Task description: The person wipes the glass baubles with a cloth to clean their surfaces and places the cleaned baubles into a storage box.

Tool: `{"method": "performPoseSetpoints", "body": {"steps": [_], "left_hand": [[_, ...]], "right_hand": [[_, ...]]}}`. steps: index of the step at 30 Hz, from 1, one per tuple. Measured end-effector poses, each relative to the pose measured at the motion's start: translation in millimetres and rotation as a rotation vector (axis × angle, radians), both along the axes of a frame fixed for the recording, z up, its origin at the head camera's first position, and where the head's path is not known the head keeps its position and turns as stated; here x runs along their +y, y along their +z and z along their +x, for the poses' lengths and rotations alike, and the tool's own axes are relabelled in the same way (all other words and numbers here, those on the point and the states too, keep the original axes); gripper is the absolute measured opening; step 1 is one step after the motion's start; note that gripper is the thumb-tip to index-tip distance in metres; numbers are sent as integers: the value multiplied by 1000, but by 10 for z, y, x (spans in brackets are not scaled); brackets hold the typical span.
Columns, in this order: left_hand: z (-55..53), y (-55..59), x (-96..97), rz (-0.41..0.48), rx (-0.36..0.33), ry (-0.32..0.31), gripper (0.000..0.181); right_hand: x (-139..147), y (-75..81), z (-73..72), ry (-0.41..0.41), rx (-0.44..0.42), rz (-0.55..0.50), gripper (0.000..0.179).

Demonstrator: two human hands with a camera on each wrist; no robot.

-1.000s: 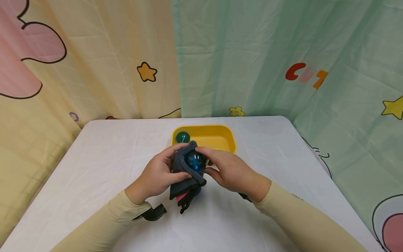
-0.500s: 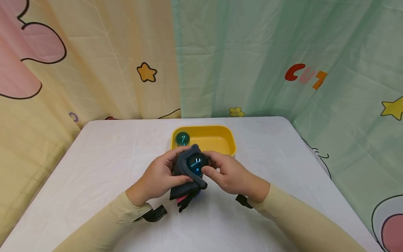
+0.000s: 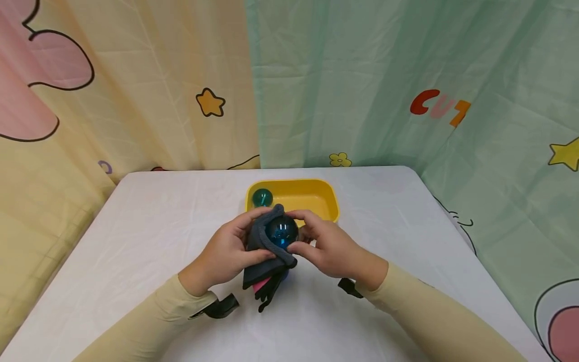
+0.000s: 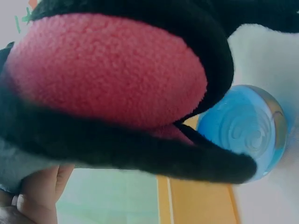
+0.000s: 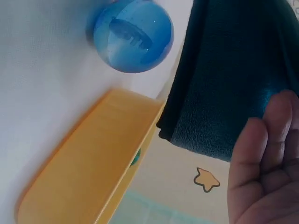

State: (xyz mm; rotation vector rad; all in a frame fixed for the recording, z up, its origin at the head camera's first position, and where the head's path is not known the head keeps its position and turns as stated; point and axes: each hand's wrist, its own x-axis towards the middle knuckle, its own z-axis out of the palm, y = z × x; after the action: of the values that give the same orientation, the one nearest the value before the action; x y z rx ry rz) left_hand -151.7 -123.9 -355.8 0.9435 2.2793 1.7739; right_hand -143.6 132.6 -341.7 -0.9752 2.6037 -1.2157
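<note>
My left hand (image 3: 230, 251) grips a dark grey fleece thing (image 3: 260, 266), shaped like a pouch or puppet, thumb in front and fingers behind. Its lower end has black strands, and a large pink fleece oval (image 4: 107, 70) with black edging fills the left wrist view. A clear dark blue ball (image 3: 281, 232) sits in the fleece's turned-back opening. The thumb and fingers of my right hand (image 3: 327, 246) pinch this ball from the right side. Beneath the fleece, a second clear blue ball (image 5: 134, 36) rests on the white table, mostly hidden in the head view.
A yellow tray (image 3: 312, 198) stands just beyond the hands, with a clear green ball (image 3: 262, 197) in its left end. White cloth covers the table (image 3: 149, 226). Printed curtains (image 3: 344, 90) hang behind and at both sides.
My right fingers have shifted round the dark blue ball, with the thumb lower and now on its front edge. The ball has turned slightly within the fleece opening; my left hand has barely moved.
</note>
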Motion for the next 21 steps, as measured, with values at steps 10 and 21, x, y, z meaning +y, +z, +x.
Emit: {"method": "performPoseSetpoints", "body": {"steps": [10, 21], "left_hand": [[-20, -9, -2, -6, 33, 30, 77], [-2, -20, 0, 3, 7, -7, 77]], "right_hand": [[-23, 20, 28, 13, 169, 104, 75], [-22, 6, 26, -5, 23, 21, 46]]}}
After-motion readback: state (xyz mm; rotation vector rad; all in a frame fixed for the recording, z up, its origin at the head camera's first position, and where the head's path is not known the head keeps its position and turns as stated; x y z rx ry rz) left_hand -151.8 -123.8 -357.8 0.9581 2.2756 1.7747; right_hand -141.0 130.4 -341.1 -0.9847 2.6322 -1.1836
